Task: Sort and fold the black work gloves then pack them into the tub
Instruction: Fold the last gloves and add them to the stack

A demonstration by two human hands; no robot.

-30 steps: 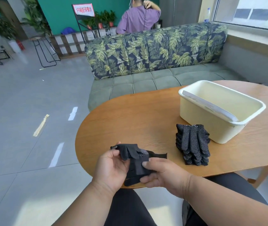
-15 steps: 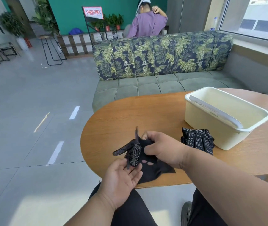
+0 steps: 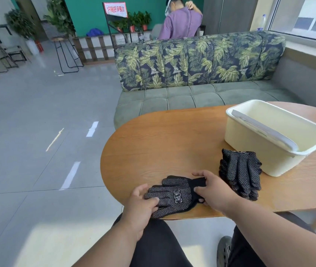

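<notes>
A black dotted work glove (image 3: 174,195) lies flat on the wooden table (image 3: 164,143) near its front edge, fingers pointing left. My left hand (image 3: 139,207) pinches the glove's fingertips. My right hand (image 3: 211,187) grips its cuff end. To the right sits a stack of black dotted gloves (image 3: 240,174), touching the cream plastic tub (image 3: 265,155). The tub stands at the table's right side with a grey-white lid (image 3: 263,130) leaning inside it.
Behind the table runs a green sofa (image 3: 191,93) with leaf-print cushions. A person in a purple shirt (image 3: 180,24) stands beyond it, back turned. Grey tiled floor (image 3: 37,132) spreads to the left, with metal stools (image 3: 66,53) far back.
The glove was held bunched above the table edge; now it lies spread flat on the table. My hands moved apart to its two ends.
</notes>
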